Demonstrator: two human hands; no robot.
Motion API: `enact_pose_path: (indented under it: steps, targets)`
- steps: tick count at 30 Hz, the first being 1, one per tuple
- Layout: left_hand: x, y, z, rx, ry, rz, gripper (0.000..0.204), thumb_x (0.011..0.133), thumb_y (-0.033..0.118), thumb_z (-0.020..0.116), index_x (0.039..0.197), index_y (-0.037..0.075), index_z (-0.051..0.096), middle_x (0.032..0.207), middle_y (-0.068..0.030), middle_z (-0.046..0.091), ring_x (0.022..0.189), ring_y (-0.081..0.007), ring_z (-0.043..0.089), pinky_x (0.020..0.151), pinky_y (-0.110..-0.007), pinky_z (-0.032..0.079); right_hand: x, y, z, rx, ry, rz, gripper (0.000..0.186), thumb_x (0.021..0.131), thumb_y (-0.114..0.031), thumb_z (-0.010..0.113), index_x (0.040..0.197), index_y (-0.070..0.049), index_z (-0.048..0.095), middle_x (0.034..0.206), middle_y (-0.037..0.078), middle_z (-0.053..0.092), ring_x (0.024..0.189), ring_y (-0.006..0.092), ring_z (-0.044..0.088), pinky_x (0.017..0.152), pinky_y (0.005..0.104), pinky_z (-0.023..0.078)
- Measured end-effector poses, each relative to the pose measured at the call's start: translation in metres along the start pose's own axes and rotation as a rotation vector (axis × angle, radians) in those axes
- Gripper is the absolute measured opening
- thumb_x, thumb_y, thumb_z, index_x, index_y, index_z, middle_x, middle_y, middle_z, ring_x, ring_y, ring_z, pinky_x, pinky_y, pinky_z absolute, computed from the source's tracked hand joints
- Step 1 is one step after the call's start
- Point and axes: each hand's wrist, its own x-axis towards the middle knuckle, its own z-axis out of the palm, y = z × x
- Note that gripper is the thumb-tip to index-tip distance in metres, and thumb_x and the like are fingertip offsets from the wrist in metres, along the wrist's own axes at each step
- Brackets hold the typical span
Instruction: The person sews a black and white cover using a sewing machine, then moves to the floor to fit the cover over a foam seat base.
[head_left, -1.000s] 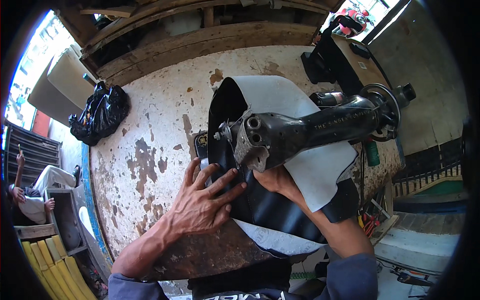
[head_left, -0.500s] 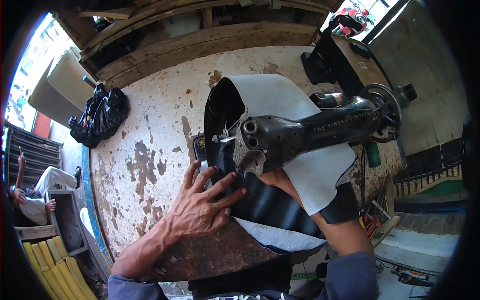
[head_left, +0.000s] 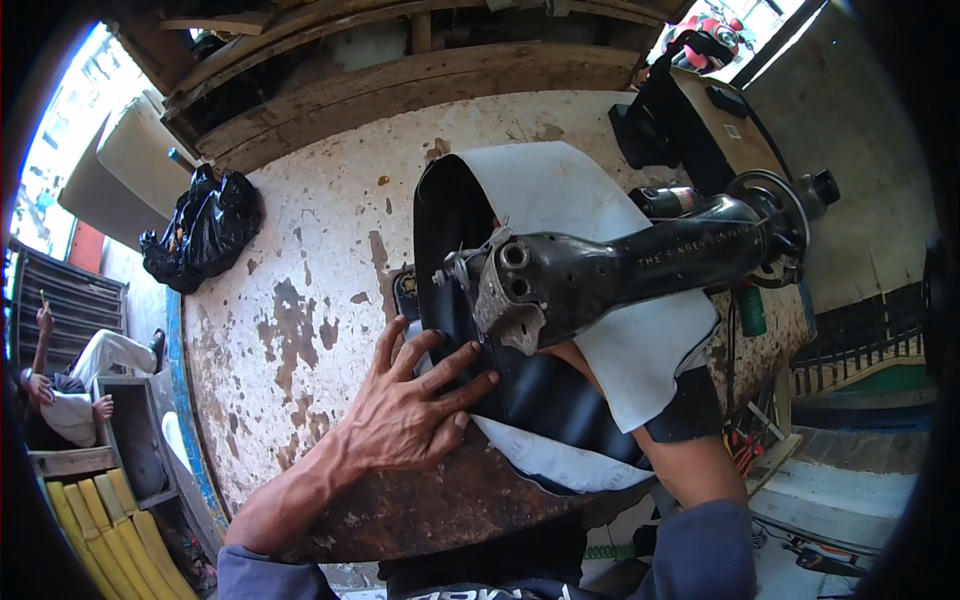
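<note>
We count one sewing machine (head_left: 640,265) on one worn table (head_left: 300,300), and one sheet of black material with a white underside (head_left: 560,190) running under the machine. We see two hands at work: the left hand (head_left: 405,415) spread flat, the right hand (head_left: 575,355) mostly hidden behind the machine. One black plastic bag (head_left: 200,230) sits at the table's far corner. One green bottle (head_left: 752,310) stands by the handwheel. One other person (head_left: 70,380) sits off to the left.
</note>
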Motion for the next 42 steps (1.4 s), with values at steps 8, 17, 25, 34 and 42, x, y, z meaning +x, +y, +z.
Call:
enact_pose_path:
  steps: [8, 17, 25, 34, 42]
  targets:
    - [0.002, 0.000, 0.000, -0.006, -0.009, -0.006, 0.053, 0.092, 0.032, 0.056, 0.143, 0.028, 0.069, 0.155, -0.0088, 0.055, 0.139, -0.0382, 0.046, 0.126, -0.069, 0.017, 0.014, 0.006, 0.007, -0.036, 0.011, -0.043, 0.062, 0.097, -0.025, 0.054, 0.147, 0.010, 0.049, 0.149, 0.032, 0.049, 0.141, 0.0497, 0.045, 0.121, 0.0642, 0.031]
    - [0.004, -0.002, -0.002, 0.019, -0.004, -0.007, 0.050, 0.094, 0.034, 0.060, 0.143, 0.026, 0.068, 0.154, -0.0074, 0.055, 0.140, -0.0349, 0.046, 0.126, -0.068, 0.017, 0.015, 0.013, 0.009, -0.067, 0.014, -0.065, 0.065, 0.096, -0.026, 0.053, 0.149, 0.011, 0.048, 0.153, 0.032, 0.047, 0.145, 0.0499, 0.043, 0.123, 0.0637, 0.028]
    - [0.003, -0.003, -0.003, -0.015, 0.001, 0.015, 0.049, 0.093, 0.035, 0.066, 0.141, 0.027, 0.070, 0.151, -0.0071, 0.057, 0.139, -0.0353, 0.047, 0.125, -0.069, 0.019, 0.017, 0.016, 0.010, -0.081, 0.014, -0.084, 0.068, 0.096, -0.027, 0.053, 0.151, 0.012, 0.046, 0.156, 0.032, 0.045, 0.148, 0.0501, 0.040, 0.126, 0.0632, 0.026]
    - [0.001, 0.003, 0.005, -0.063, 0.027, 0.119, 0.045, 0.089, 0.033, 0.076, 0.133, 0.023, 0.074, 0.146, -0.0027, 0.063, 0.140, -0.0294, 0.051, 0.124, -0.062, 0.027, -0.004, -0.038, 0.004, -0.180, -0.108, -0.038, 0.072, 0.096, -0.028, 0.052, 0.154, 0.013, 0.045, 0.161, 0.033, 0.043, 0.152, 0.0503, 0.037, 0.128, 0.0627, 0.024]
    - [-0.007, 0.005, 0.011, -0.104, 0.021, 0.172, 0.045, 0.085, 0.024, 0.079, 0.130, 0.024, 0.076, 0.140, 0.0042, 0.071, 0.135, -0.0217, 0.060, 0.120, -0.058, 0.031, -0.010, -0.020, -0.008, -0.334, -0.072, -0.155, 0.067, 0.097, -0.029, 0.054, 0.149, 0.012, 0.051, 0.152, 0.031, 0.052, 0.143, 0.0448, 0.050, 0.122, 0.0611, 0.037]
